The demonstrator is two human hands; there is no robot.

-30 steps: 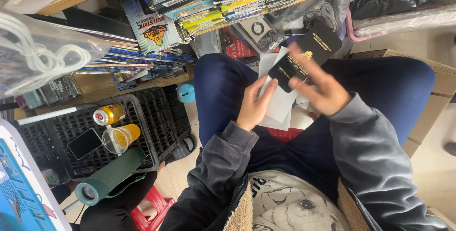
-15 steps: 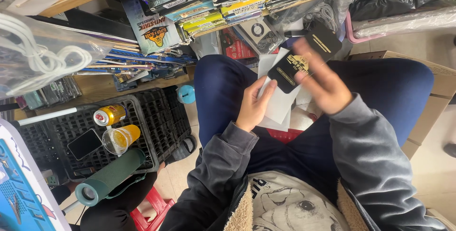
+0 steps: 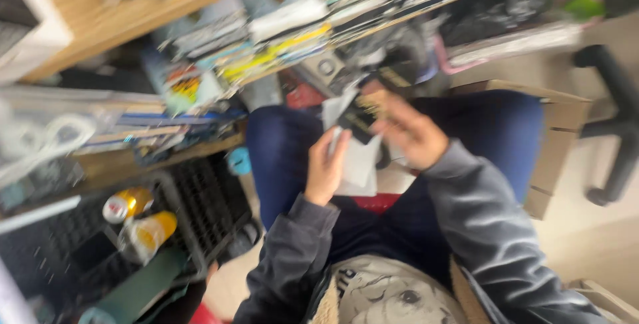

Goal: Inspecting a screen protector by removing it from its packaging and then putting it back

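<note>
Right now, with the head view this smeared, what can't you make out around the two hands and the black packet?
- Black packet, head view: motion blur smears its gold marking; the right hand covers one end.
- White paper: the left hand and the packet hide its edges.
- Left fingertips: blurred into the paper, so the grip is unclear.
- Shelf stacks: blur leaves only colours.
- Green roll: cut off by the bottom edge.

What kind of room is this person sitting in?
Probably a cluttered home study or hobby room. A wooden shelf is crammed with stacked books and magazines, a black crate holds cans, and a cardboard box sits beside the person.
</note>
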